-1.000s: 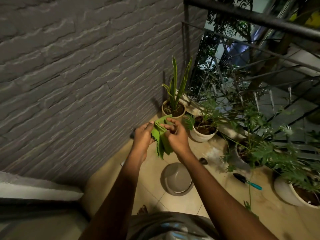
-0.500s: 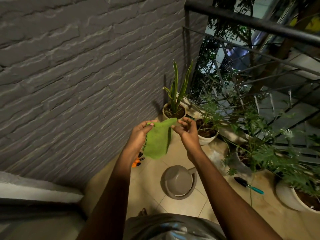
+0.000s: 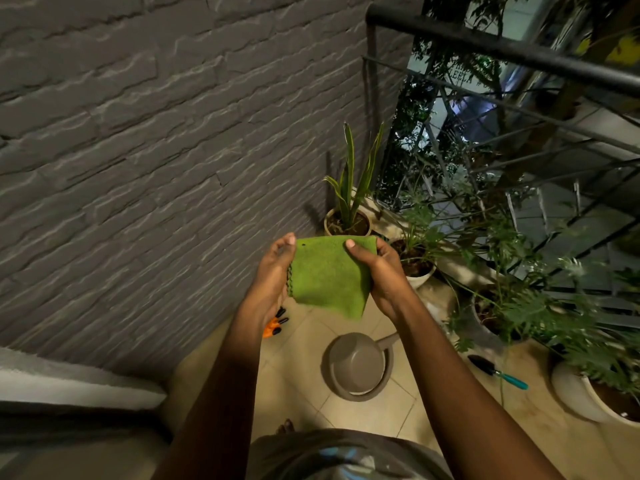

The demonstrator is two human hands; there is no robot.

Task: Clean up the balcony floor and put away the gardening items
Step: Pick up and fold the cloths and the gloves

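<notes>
While I stand looking down, both my hands are raised in front of me with the green cloth point(image 3: 329, 277) stretched flat between them. My left hand point(image 3: 272, 278) takes its stitched left edge against the palm, thumb up by the top corner. Its fingers go behind the fabric, where I cannot see them. My right hand point(image 3: 382, 271) pinches the top right corner, thumb laid on the front face and fingers curled round the back. The cloth hangs well above the ground, touching nothing else.

Below, the toes of one foot point(image 3: 285, 426) show on the beige tiled floor point(image 3: 304, 386). Just ahead of them a grey round vessel with a side handle point(image 3: 356, 367) sits on the tiles. Left of it, partly hidden by my left wrist, lies an orange tool with black tips point(image 3: 273, 325). To the right, a trowel with a teal handle point(image 3: 500, 373) lies near a large white pot point(image 3: 575, 396) of feathery greenery. Farther on, more pots line the railing side: a grey pot point(image 3: 483, 327), a small white pot point(image 3: 420, 277) just behind my right hand, and in the corner a pot with a striped, sword-leaved plant point(image 3: 348, 225). The grey brick wall point(image 3: 138, 140) rises on the left, and the dark metal railing point(image 3: 502, 50) closes the right.
</notes>
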